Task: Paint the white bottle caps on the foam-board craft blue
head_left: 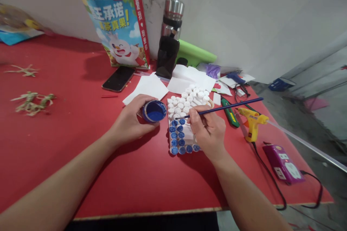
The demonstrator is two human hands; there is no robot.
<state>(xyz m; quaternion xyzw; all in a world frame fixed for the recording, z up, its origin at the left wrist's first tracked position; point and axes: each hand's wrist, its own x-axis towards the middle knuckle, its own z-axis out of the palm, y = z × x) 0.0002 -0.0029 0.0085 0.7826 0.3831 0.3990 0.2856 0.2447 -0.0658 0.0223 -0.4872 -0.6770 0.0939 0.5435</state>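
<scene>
My left hand (137, 115) is wrapped round a small jar of blue paint (154, 111), tilted so its inside shows. In my right hand (207, 128) a dark blue paintbrush (229, 105) is pinched, its bristles at the upper end of the blue-painted part. Under the brush lies a flat white board (189, 131) bearing rows of small rolled paper discs. Along its left side and front edge the discs (174, 135) are blue; those at the back (179, 106) are white. My right hand hides part of the board's right side.
Behind the board are white paper sheets (189, 77), a black phone (118, 78), a steel flask (173, 11) and a printed bag (121, 25). On the right lie a green cutter (230, 112), a yellow glue gun (252, 124) and a purple power box (283, 164) with cords. Twisted straw pieces (34, 103) lie left.
</scene>
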